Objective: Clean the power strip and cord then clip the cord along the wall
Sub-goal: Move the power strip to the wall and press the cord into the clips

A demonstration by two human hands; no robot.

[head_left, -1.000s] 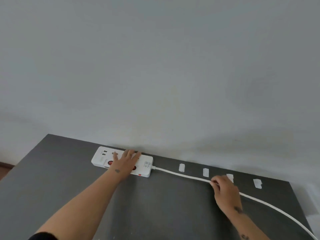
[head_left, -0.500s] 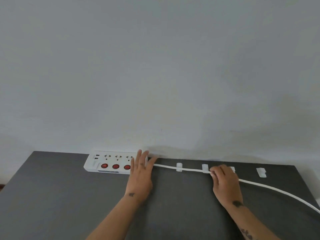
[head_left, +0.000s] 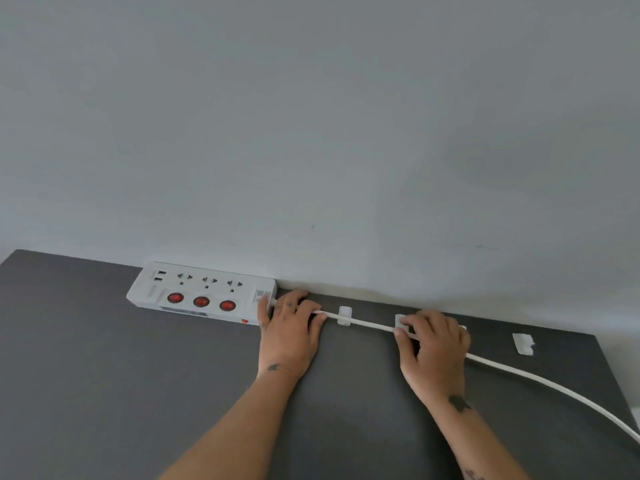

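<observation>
The right hand [head_left: 434, 351] has its fingers curled, pinching the cord [head_left: 372, 325] at the second clip [head_left: 401, 322]. The left hand [head_left: 289, 332] lies flat with fingers spread, pressing the cord beside the strip [head_left: 202, 294]. The cord passes through the first clip [head_left: 344, 315]. The strip lies on the dark table [head_left: 138, 393], against the wall [head_left: 311, 133]. One more clip [head_left: 522, 344] stands apart at the right.

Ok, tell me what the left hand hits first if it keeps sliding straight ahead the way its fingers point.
The left hand lies flat with fingers aimed up-table toward the wall. Its fingertips already rest on the cord beside the power strip, so going on, it would probably meet the wall's base; depth is hard to judge.
</observation>
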